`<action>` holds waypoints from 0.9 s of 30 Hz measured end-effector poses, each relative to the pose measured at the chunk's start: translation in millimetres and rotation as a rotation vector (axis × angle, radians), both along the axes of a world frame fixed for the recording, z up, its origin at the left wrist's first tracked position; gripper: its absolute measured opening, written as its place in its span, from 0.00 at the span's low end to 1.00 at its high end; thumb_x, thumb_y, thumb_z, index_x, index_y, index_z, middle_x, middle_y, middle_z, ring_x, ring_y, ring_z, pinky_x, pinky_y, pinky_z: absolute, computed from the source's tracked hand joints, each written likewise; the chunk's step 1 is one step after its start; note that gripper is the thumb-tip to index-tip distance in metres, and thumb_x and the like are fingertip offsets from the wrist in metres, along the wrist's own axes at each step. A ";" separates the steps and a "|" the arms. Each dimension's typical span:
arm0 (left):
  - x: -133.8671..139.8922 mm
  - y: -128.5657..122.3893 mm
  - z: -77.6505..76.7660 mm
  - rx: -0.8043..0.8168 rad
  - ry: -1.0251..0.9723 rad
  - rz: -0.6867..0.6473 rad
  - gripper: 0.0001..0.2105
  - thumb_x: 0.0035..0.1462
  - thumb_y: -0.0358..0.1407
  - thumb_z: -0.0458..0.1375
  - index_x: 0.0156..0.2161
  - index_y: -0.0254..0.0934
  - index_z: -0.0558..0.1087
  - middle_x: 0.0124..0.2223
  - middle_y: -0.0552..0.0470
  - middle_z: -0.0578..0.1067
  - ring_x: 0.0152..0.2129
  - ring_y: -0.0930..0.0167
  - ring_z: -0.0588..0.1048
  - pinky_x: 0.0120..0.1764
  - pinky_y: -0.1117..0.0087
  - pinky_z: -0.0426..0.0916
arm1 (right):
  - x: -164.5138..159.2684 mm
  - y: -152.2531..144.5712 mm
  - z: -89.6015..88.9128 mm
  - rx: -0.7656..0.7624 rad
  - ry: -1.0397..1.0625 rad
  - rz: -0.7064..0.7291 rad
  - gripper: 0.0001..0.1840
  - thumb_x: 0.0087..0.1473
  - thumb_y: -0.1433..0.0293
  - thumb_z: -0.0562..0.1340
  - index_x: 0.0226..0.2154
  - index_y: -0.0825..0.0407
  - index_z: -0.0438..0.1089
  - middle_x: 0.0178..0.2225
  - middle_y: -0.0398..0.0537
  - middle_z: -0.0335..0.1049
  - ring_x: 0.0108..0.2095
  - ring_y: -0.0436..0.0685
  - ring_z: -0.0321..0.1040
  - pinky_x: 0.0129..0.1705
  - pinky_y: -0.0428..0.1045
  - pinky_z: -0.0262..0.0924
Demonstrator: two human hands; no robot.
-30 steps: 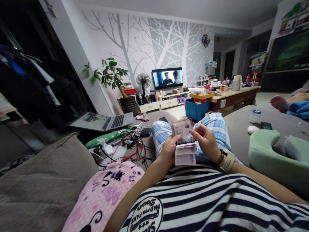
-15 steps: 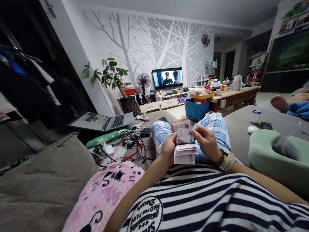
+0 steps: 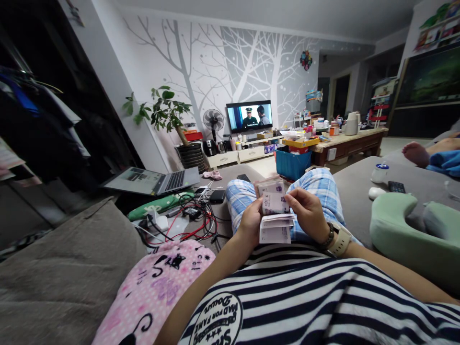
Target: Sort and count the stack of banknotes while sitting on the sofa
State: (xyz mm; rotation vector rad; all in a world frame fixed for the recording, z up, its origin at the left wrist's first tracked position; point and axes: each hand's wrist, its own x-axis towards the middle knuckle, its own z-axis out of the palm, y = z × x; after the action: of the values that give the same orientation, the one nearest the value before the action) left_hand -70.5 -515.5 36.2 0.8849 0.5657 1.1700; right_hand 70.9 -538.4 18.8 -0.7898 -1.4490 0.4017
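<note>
A bundle of purplish banknotes (image 3: 273,203) is bent over in my left hand (image 3: 250,218), above my lap. Upper notes lean away from me, while the lower ends (image 3: 275,234) hang toward my striped shirt. My left fingers are closed round the bundle, its left edge against the thumb. At the upper right edge of the front note, my right hand (image 3: 304,211) pinches with thumb and forefinger. A dark bracelet and a pale watch (image 3: 340,241) are on the right wrist. Blue checked trousers (image 3: 241,194) cover my legs beneath the notes.
To the left lie a laptop (image 3: 158,182), tangled cables (image 3: 196,218) and a pink blanket (image 3: 161,287). A green neck pillow (image 3: 391,225), a white mouse (image 3: 376,192) and a remote (image 3: 396,186) are to the right. Another person's foot (image 3: 416,153) shows at the far right.
The bundle and both hands are nearly still. The front note and the hanging lower ends have shifted very slightly.
</note>
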 end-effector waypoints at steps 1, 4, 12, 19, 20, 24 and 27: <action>-0.1 -1.4 1.1 0.004 0.010 0.007 0.13 0.50 0.35 0.60 0.40 0.30 0.77 0.31 0.46 0.80 0.35 0.61 0.78 0.42 0.63 0.71 | -0.1 0.0 -0.4 0.002 -0.002 -0.003 0.14 0.57 0.61 0.60 0.24 0.51 0.65 0.19 0.39 0.59 0.22 0.49 0.54 0.25 0.47 0.51; -0.5 -6.0 4.5 0.009 0.038 0.028 0.13 0.49 0.35 0.61 0.39 0.30 0.77 0.30 0.46 0.80 0.35 0.61 0.78 0.42 0.63 0.71 | -0.3 0.2 -1.5 0.010 -0.009 -0.009 0.12 0.57 0.61 0.60 0.26 0.51 0.67 0.20 0.40 0.61 0.22 0.50 0.55 0.26 0.47 0.52; -2.5 -3.0 1.5 0.067 0.092 0.069 0.15 0.46 0.39 0.65 0.38 0.31 0.77 0.30 0.48 0.80 0.35 0.61 0.78 0.40 0.65 0.72 | 0.0 1.3 -3.4 0.022 -0.035 -0.009 0.13 0.57 0.60 0.59 0.28 0.51 0.68 0.22 0.41 0.63 0.23 0.50 0.56 0.26 0.47 0.53; -2.2 0.6 -1.7 0.003 0.058 0.015 0.15 0.49 0.40 0.64 0.39 0.31 0.77 0.31 0.47 0.80 0.35 0.61 0.79 0.39 0.64 0.73 | -0.7 0.3 -3.7 0.028 -0.039 0.013 0.11 0.58 0.62 0.60 0.28 0.51 0.69 0.22 0.41 0.63 0.23 0.50 0.57 0.26 0.47 0.53; -2.0 0.9 -1.8 -0.007 0.049 0.016 0.15 0.49 0.40 0.65 0.39 0.31 0.77 0.31 0.47 0.80 0.35 0.61 0.79 0.39 0.64 0.73 | -0.9 0.2 -3.8 0.029 -0.039 0.019 0.11 0.58 0.62 0.60 0.28 0.51 0.69 0.22 0.41 0.63 0.23 0.50 0.57 0.26 0.47 0.53; -1.6 1.1 -0.9 -0.052 0.024 0.009 0.15 0.49 0.40 0.65 0.40 0.30 0.77 0.32 0.46 0.80 0.35 0.59 0.79 0.40 0.62 0.74 | -0.7 -0.2 -4.5 0.038 -0.046 0.032 0.11 0.58 0.62 0.59 0.28 0.51 0.68 0.22 0.41 0.62 0.24 0.50 0.56 0.26 0.47 0.52; -2.3 2.2 -2.3 -0.081 0.018 0.025 0.15 0.49 0.39 0.65 0.39 0.30 0.77 0.32 0.45 0.81 0.35 0.59 0.80 0.40 0.61 0.74 | 0.1 -1.1 -4.2 0.050 -0.061 0.036 0.12 0.59 0.62 0.58 0.27 0.51 0.68 0.22 0.40 0.60 0.24 0.50 0.55 0.27 0.47 0.51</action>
State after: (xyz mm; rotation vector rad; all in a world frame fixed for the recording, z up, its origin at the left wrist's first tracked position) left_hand -72.8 -513.3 33.9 0.8223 0.6355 1.1546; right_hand 71.0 -539.5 14.6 -0.7427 -1.5262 0.3700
